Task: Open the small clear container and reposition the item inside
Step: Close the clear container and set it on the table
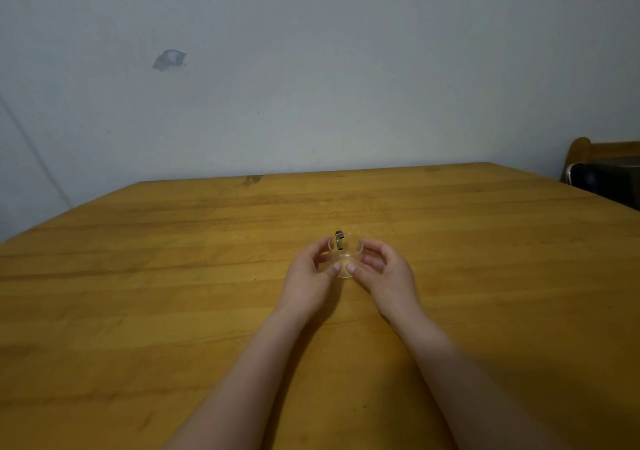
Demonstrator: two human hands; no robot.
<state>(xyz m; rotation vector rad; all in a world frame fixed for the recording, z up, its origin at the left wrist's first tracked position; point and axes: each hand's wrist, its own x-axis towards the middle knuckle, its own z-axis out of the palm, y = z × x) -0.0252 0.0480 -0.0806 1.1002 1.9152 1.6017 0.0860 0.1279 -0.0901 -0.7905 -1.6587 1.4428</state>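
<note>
Both hands meet around a small clear container (pixel 345 255) that sits near the middle of a wooden table (pixel 173 276), well clear of every edge. The left hand (pixel 309 276) cups it from the left and the right hand (pixel 384 271) from the right, fingers curled partway and thumbs touching the near rim, so each grip is a loose pinch on the container's sides rather than a tight clamp. Inside, toward the far side, a small dark ring-shaped item (pixel 339 240) stands on edge, its top seeming to rise to the rim or a little past it. The plastic is too clear and the view too small to tell whether a lid sits on the container or has come away, so the step in hand reads as the opening itself: steadying the base with one hand while the other works the top. The next move likely calls for one hand to hold the base against the table while the other lifts or twists the top off gently, because a light container like this could skid or tip and spill the item; after that, two fingertips can reach in and shift the item to a new spot
</note>
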